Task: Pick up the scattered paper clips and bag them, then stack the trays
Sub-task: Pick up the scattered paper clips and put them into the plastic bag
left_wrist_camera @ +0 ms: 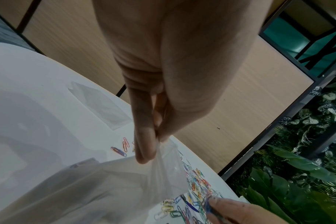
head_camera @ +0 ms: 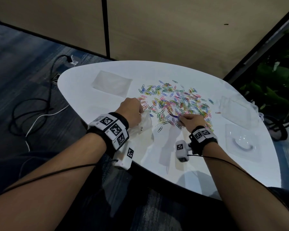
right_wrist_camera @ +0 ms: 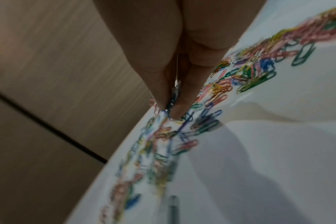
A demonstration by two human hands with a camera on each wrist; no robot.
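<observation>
From the head view, coloured paper clips [head_camera: 173,104] lay scattered mid-tabletop [head_camera: 190,164], clear trays [head_camera: 240,140] at the right edge. In the left wrist view, the left hand [left_wrist_camera: 163,75] had its grip pinched on a clear bag [left_wrist_camera: 125,189]. In the right wrist view, the right hand [right_wrist_camera: 173,53] had its grip narrowed on clips from the pile.

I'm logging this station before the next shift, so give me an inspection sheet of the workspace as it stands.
Surface: white rounded table, glossy.
Job's things: coloured paper clips scattered mid-table; clear plastic bag; two clear plastic trays, unstacked.
Clutter: flat clear bag at the far left.
Grippers: left hand pinches the bag's mouth; right hand pinches clips.
Cables: black and white cables on the floor; thin wires along both forearms.
Surroundings: beige partition panels, blue carpet, green plants.
</observation>
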